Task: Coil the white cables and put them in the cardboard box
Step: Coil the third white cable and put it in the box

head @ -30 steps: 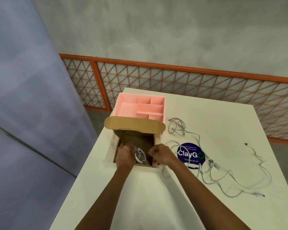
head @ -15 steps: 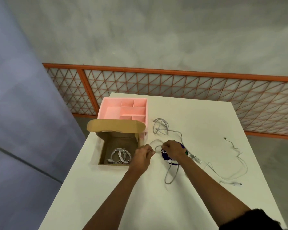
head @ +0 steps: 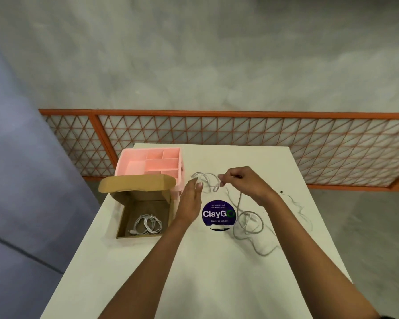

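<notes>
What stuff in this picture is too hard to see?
All head view:
Sticker: small print too tiny and blurred to read.
Pink tray: near compartments hidden behind the box flap.
Far cable: blurred, plug too small to identify.
Left hand: blur hides whether its fingertips touch the held cable, pinched by the right hand.

Both my forearms reach forward over the table (head: 217, 272). My left hand (head: 190, 199) is flat, fingers straight, palm facing right. My right hand (head: 242, 183) curls, fingertips pinching a cable (head: 239, 200).
</notes>
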Motion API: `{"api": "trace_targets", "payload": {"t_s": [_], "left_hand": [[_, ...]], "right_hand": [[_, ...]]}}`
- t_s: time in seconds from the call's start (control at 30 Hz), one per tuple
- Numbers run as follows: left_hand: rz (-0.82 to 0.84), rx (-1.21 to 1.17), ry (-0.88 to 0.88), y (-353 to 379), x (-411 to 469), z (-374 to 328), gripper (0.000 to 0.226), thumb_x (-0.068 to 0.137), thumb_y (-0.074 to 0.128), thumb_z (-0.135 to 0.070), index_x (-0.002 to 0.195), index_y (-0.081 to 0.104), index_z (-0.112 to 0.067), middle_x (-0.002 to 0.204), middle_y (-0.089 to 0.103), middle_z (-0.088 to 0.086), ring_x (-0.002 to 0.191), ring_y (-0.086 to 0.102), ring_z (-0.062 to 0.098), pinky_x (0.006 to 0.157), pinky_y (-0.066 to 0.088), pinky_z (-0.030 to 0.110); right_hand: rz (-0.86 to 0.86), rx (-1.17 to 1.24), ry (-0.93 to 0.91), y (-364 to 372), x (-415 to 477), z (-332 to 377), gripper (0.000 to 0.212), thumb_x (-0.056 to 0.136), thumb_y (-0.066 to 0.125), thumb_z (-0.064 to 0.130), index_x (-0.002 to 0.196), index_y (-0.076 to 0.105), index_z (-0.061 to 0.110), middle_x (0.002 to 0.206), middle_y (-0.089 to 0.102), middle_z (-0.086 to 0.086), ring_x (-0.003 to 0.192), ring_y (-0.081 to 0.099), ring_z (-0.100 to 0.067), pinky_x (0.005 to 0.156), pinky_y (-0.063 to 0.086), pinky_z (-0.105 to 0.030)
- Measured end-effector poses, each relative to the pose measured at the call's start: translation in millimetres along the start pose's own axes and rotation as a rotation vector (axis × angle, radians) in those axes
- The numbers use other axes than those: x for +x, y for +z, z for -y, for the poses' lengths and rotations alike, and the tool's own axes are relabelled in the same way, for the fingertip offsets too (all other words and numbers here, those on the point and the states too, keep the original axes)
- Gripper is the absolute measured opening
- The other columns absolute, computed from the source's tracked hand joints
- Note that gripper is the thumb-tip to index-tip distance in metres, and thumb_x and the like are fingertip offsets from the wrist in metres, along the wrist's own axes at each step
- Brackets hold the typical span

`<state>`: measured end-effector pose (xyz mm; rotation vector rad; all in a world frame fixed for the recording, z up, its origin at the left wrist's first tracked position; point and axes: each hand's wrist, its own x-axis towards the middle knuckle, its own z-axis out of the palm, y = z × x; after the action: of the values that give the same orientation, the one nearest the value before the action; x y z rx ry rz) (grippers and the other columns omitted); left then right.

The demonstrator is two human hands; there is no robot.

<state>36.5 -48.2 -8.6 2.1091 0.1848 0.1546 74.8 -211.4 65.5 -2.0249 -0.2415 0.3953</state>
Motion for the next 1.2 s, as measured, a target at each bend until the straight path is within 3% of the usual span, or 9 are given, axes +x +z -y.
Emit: {"api": "trace_targets", "payload": {"t_s": [0.1,0.23,0.4,0.5,0.67,0.87,1.0,1.1,1.2], "left_hand": [[-0.028,-0.124,0.003,-1,-2,-28,0.032,0.103,0.031,-0.026,0.115,0.051,-0.005,0.095,0.063,0.002,0.084,0.054,0.010,0.066,0.036,0.008],[-0.052,-0.377,0.043,-2,2,-53,0.023,0.104,0.030,-0.023,0.095,0.046,-0.008,0.085,0.053,-0.005,0.069,0.047,0.006,0.070,0.039,0.024],[0.071,-0.458,0.092,-13,-6,-87,0.024,0.104,0.033,-0.020,0.086,0.047,-0.014,0.085,0.051,-0.010,0.073,0.045,-0.005,0.073,0.033,0.013],[0.115,-0.479,0.079,-18,-9,-101,0.027,0.103,0.035,-0.022,0.080,0.049,-0.020,0.083,0.052,-0.010,0.072,0.044,0.000,0.072,0.034,0.015],[0.087,-0.448,0.076,-33,-15,-122,0.025,0.099,0.044,-0.036,0.081,0.050,-0.018,0.079,0.052,-0.010,0.075,0.047,0.001,0.074,0.036,0.021],[0.082,-0.347,0.118,-55,-14,-122,0.033,0.099,0.041,-0.040,0.080,0.056,-0.017,0.057,0.037,-0.013,0.057,0.033,0.005,0.054,0.027,0.021],[0.296,-0.557,0.064,-68,-19,-123,0.033,0.100,0.035,-0.039,0.081,0.050,-0.017,0.055,0.022,-0.010,0.047,0.017,0.004,0.044,0.016,0.016],[0.431,-0.747,0.069,-80,-22,-125,0.025,0.095,0.041,-0.036,0.084,0.049,-0.014,0.052,0.022,-0.011,0.043,0.017,0.001,0.040,0.013,0.015],[0.498,-0.929,0.081,-93,-25,-127,0.028,0.094,0.040,-0.031,0.092,0.057,-0.009,0.050,0.023,-0.011,0.041,0.015,0.002,0.040,0.011,0.016]], "right_hand": [[0.013,0.015,-0.043,-18,-16,12,0.025,0.086,0.066,0.034,0.072,0.071,0.014,0.087,0.069,-0.008,0.096,0.061,-0.020,0.086,0.045,-0.028],[0.084,-0.051,-0.029,-31,-28,12,0.022,0.087,0.066,0.029,0.082,0.072,0.008,0.078,0.065,0.013,0.082,0.058,0.000,0.071,0.038,-0.016],[0.070,-0.097,0.055,-23,-32,2,0.038,0.093,0.054,0.041,0.114,0.051,0.010,0.096,0.062,-0.004,0.073,0.066,-0.014,0.065,0.044,-0.023],[0.004,-0.007,-0.025,-20,-34,7,0.037,0.097,0.047,0.038,0.130,0.046,0.020,0.109,0.057,-0.006,0.087,0.064,-0.020,0.071,0.048,-0.024],[0.009,0.112,-0.137,-26,-37,23,0.023,0.098,0.049,0.027,0.095,0.060,0.007,0.101,0.069,0.003,0.089,0.065,-0.013,0.082,0.048,-0.031],[-0.095,0.298,-0.247,-30,-36,53,0.021,0.098,0.050,0.022,0.103,0.056,0.002,0.081,0.066,-0.002,0.072,0.066,-0.011,0.074,0.052,-0.029],[-0.163,0.417,-0.314,-34,-29,73,0.007,0.089,0.063,0.013,0.083,0.060,0.008,0.068,0.046,0.001,0.062,0.046,-0.009,0.062,0.047,-0.023],[-0.139,0.476,-0.327,-37,-24,81,0.015,0.086,0.063,0.009,0.074,0.062,0.018,0.070,0.052,0.003,0.061,0.039,-0.007,0.060,0.032,-0.022],[-0.093,0.474,-0.381,-36,-24,81,0.019,0.091,0.055,0.005,0.086,0.069,0.017,0.074,0.057,0.002,0.060,0.038,-0.005,0.058,0.030,-0.021]]}}
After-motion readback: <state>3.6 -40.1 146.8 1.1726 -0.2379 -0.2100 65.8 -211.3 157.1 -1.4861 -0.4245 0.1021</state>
